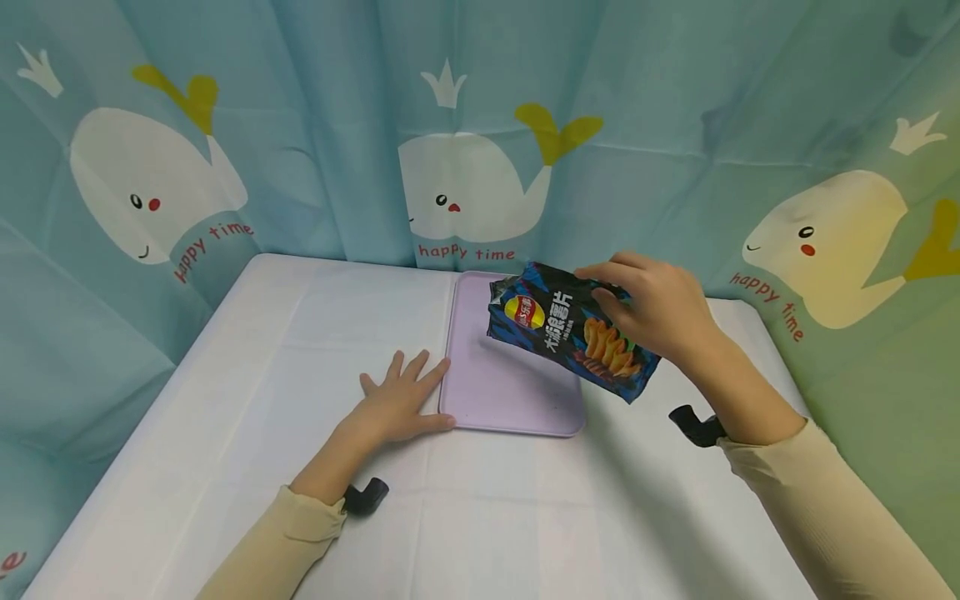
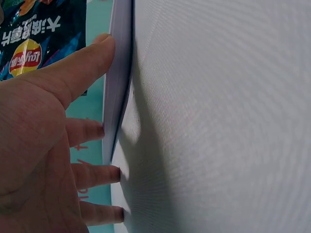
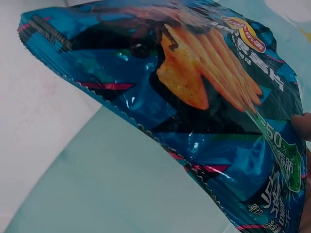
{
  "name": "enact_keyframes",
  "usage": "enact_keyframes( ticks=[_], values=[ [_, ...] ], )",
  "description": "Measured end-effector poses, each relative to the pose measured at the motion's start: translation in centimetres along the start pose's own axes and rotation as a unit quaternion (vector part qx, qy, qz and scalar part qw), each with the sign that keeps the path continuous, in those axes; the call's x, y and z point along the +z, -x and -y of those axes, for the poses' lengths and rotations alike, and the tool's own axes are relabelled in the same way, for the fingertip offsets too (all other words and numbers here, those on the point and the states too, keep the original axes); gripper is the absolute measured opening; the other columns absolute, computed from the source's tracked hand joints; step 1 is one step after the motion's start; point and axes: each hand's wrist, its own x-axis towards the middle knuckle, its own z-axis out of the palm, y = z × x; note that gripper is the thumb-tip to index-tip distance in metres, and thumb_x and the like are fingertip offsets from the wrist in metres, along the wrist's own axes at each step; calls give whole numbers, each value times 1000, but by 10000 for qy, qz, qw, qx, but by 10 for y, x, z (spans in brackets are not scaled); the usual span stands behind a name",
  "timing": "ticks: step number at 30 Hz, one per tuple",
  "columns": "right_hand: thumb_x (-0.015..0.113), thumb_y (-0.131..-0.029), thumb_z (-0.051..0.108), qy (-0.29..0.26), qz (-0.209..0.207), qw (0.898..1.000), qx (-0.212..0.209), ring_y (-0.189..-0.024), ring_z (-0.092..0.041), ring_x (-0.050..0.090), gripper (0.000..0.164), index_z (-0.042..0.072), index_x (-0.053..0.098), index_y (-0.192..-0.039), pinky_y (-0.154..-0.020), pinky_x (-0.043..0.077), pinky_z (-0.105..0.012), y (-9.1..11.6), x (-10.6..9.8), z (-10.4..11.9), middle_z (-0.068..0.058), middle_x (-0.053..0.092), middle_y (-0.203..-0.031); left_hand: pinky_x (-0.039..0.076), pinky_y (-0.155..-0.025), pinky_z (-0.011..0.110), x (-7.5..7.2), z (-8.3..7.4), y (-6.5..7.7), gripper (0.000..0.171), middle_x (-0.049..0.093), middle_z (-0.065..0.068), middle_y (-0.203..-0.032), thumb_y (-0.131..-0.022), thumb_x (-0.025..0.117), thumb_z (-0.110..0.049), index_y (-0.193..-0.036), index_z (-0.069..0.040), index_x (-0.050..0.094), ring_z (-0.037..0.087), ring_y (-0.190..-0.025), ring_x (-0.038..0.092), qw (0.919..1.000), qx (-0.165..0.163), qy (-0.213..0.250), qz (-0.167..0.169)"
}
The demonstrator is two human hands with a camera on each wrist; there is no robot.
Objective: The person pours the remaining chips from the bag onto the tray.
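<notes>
My right hand (image 1: 652, 304) grips a dark blue bag of potato chips (image 1: 558, 333) by its upper edge, thumb on the printed front. The bag hangs tilted above the right part of a pale purple tray (image 1: 502, 400). In the right wrist view the chip bag (image 3: 194, 97) fills most of the picture, with fingertips (image 3: 302, 127) at its right edge. My left hand (image 1: 401, 404) lies spread at the tray's left side, thumb and index fingertip at the rim. In the left wrist view the thumb (image 2: 87, 63) touches the tray wall (image 2: 116, 73), the other fingers straight.
The tray lies on a table with a white cloth (image 1: 480, 517). Behind the table hangs a blue curtain (image 1: 322, 100) with printed whales, and it continues along both sides. A black strap end (image 1: 366, 497) sticks out at each wrist.
</notes>
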Motion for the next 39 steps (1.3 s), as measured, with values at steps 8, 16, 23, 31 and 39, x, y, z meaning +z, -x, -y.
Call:
enact_keyframes(
  ticks=[8,16,23,31,39],
  values=[
    [70,-90,10,208,523,9984,8,-44,-13,36,29,22,75,-116,-42,30,-29,-15,-7,5,-1,70,-95,12,-95,88,1,0,-1,92,19,18,-165,-87,64,-64,-160,-22,26,54,-149,7,10000,-37,0,28],
    [70,-91,12,324,921,9952,21,-47,-13,40,29,25,76,-116,-42,32,-30,-26,-12,9,0,71,-94,12,-95,88,-1,0,-1,93,19,19,-165,-86,66,-63,-160,-21,26,54,-148,7,10000,3,59,12],
    [70,-90,10,316,959,9948,-94,-47,-12,41,29,23,77,-114,-42,32,-30,-28,-18,10,1,71,-91,12,-95,88,-1,1,-1,93,20,19,-165,-86,66,-63,-160,-21,27,55,-148,8,10000,-4,58,-6],
    [68,-90,8,352,1030,9939,-182,-49,-11,43,30,24,77,-114,-43,32,-29,-30,-21,10,1,70,-90,13,-95,88,-3,-1,1,92,20,19,-164,-87,65,-63,-160,-22,26,54,-148,8,10000,-21,16,6],
    [67,-91,8,392,1055,9931,-336,-46,-10,38,29,23,77,-114,-41,28,-28,-34,-25,10,2,66,-83,13,-95,88,-1,-1,0,93,20,19,-165,-86,65,-64,-160,-22,25,54,-148,8,10000,-27,2,6]
  ],
)
